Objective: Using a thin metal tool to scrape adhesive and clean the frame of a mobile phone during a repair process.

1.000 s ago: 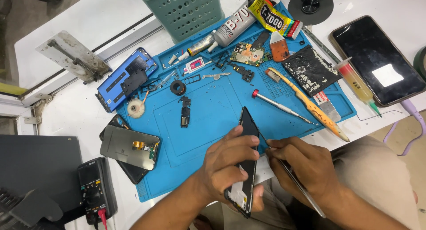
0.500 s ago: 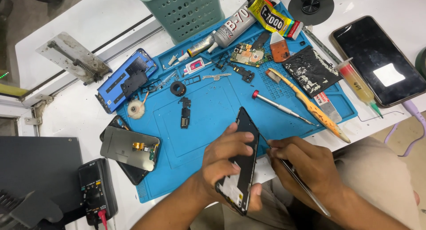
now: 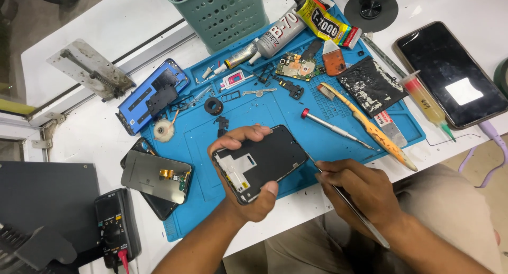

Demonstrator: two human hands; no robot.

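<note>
Bench, left edge: multimeter with red lead, near front corner. Beside it, at mat's left edge: detached screen face down, flex cable showing, lying on a second dark panel. Behind these, blue back cover overlapping mat's rear-left corner.

Mat, middle: small coil, loose screws and brackets. Rear edge: green basket, glue tubes, bare circuit board.

Mat, front edge: phone frame, stripped, inside facing up, held flat just above mat. Left hand clamped on frame, fingers over far edge, thumb on near edge. Right hand closed on tweezers, tip touching frame's right edge.

Mat, right half: screwdriver, orange brush, dark cloth. Bench, right edge: syringe, intact phone.

Progress, as judged: teardown largely complete — cover, screen and board all out. Remaining: work at frame's edge; nothing refitted yet.
</note>
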